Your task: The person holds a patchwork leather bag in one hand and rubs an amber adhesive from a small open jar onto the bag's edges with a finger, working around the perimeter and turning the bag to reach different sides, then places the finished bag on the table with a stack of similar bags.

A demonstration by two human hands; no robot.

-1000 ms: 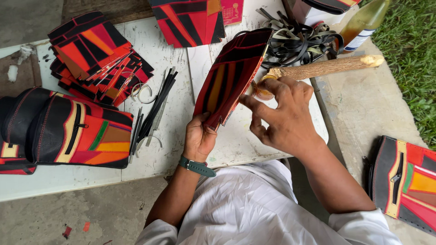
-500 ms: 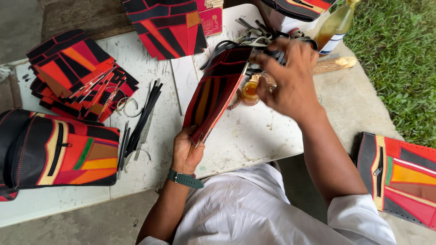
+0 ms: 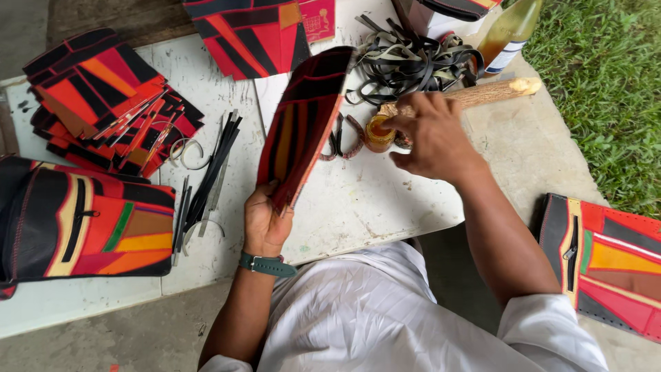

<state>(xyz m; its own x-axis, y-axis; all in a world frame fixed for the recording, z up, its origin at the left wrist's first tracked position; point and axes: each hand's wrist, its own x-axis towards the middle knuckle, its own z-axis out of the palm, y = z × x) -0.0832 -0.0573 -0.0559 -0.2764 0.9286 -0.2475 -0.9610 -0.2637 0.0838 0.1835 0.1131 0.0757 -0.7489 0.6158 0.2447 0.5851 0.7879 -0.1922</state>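
My left hand [image 3: 265, 220] grips the lower edge of a patchwork leather panel [image 3: 303, 120] in red, black and orange, holding it upright on its edge above the white table [image 3: 358, 207]. My right hand [image 3: 430, 134] reaches over a small amber glue jar [image 3: 377, 133] on the table, fingertips at its rim. A rough wooden stick [image 3: 492, 93] lies just behind that hand. A green watch sits on my left wrist.
A stack of patchwork panels [image 3: 103, 103] lies far left, a finished bag [image 3: 76, 220] below it, another bag [image 3: 606, 265] at right. Black strips and metal rings [image 3: 206, 172], a tangle of black straps [image 3: 413, 62], a bottle [image 3: 506, 34] and grass at right.
My right hand has left the panel's top edge and dropped to the small jar. The panel has tilted more upright in my left hand.
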